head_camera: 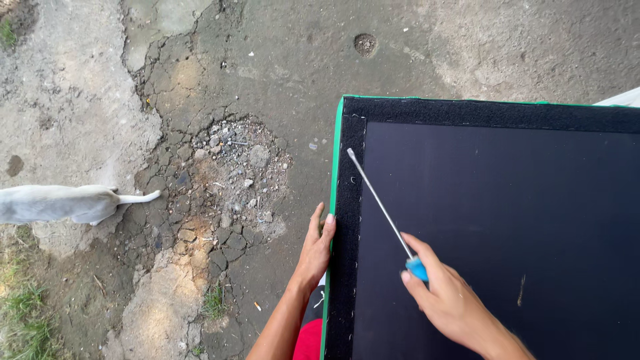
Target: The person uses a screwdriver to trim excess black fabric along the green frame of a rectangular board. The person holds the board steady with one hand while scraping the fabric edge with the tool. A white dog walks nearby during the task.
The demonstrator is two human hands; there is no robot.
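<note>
Gripping screwdriver (380,203) in right hand (450,300) | left hand (315,250) clasping panel (493,220) edge

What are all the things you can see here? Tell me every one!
Panel: one, black with a green edge and a fuzzy black border, on the right.
Screwdriver: one, silver shaft and blue handle, lying over the panel's left part, tip toward the top left corner.
Animal: one, pale grey-white, at the left edge, only its back and tail show.
Rubble patch: one, grey stones in cracked ground, centre left.
Ground: cracked grey-brown concrete, all around.
Grass: some green tufts, bottom left.
Red cloth: one piece, bottom, beside the panel.
Left hand: one, gripping the panel's left edge.
Right hand: one, holding the screwdriver's blue handle.
</note>
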